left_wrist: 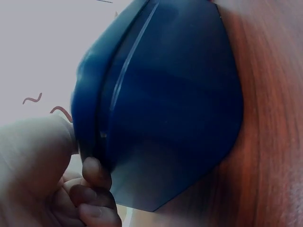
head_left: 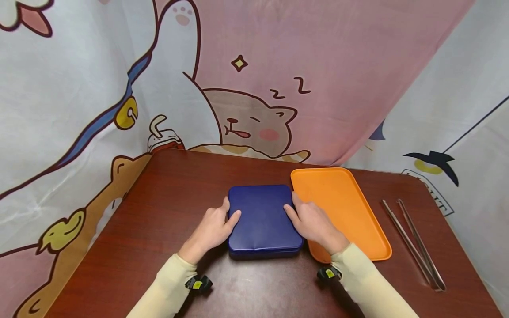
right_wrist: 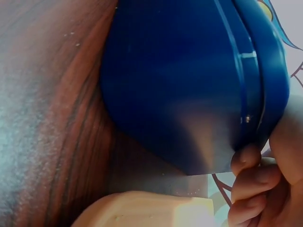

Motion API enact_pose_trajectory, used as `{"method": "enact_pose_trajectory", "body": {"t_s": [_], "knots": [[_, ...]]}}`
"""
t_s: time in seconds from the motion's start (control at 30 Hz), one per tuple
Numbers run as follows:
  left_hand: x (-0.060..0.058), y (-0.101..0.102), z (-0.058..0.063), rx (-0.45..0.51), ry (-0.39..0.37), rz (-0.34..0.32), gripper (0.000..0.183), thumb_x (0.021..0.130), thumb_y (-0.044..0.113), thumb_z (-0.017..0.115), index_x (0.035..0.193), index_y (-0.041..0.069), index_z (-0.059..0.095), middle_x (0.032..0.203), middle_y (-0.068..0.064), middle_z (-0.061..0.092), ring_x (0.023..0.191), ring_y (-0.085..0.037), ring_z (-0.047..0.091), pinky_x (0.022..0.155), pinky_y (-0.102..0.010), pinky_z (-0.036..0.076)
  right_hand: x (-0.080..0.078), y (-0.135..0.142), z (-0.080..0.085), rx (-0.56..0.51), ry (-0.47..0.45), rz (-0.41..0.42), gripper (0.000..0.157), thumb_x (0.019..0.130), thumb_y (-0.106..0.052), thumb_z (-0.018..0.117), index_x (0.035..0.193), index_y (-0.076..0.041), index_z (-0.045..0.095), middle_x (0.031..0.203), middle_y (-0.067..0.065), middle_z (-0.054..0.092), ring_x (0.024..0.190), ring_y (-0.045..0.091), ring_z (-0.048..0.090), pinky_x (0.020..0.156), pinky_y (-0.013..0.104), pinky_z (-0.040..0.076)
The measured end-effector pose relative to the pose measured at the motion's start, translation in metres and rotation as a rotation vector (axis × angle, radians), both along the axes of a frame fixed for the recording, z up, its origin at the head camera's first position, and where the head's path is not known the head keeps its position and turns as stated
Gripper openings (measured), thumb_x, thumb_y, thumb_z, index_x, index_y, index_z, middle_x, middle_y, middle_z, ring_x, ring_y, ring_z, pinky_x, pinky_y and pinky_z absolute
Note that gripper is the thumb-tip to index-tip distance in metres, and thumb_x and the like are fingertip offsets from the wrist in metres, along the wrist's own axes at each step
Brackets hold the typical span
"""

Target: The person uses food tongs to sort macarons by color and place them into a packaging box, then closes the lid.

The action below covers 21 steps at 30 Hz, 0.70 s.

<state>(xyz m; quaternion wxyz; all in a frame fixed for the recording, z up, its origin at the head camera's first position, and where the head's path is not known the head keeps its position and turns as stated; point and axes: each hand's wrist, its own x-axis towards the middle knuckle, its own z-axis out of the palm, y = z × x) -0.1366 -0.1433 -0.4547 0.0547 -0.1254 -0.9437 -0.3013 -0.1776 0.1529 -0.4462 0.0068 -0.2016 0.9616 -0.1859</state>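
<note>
A dark blue lidded box (head_left: 264, 216) sits at the middle of the table, its lid lying flat on top. My left hand (head_left: 212, 227) grips the lid's left edge, thumb over the top and fingertips (left_wrist: 97, 172) against the rim. On the opposite side my right hand (head_left: 316, 223) holds the lid's right edge in the same way. Both wrist views show a dark seam between the lid (right_wrist: 267, 71) and the box body (left_wrist: 175, 94). What lies inside the box is hidden.
An orange tray (head_left: 342, 207) lies to the right of the box, partly beneath my right hand and forearm. Farther right, metal tongs (head_left: 417, 247) rest spread on the brown table (head_left: 179, 190). A printed cartoon cloth (head_left: 318, 53) hangs behind and along the sides.
</note>
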Motion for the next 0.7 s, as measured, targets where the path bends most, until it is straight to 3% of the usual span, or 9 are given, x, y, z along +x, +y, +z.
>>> {"method": "enact_pose_trajectory", "body": {"t_s": [0.7], "knots": [[0.0037,0.003,0.0021,-0.043,-0.032,0.024,0.072,0.107,0.036,0.059,0.147,-0.022,0.043,0.102,-0.038,0.07,0.096,-0.049,0.072,0.087,-0.055,0.058,0.0055,-0.0003,-0.0047,0.023,0.034,0.026,0.066,0.112,-0.036,0.048,0.156,0.012,0.037,0.112,0.034,0.071,0.092,0.042,0.074,0.083,0.057,0.057]]}}
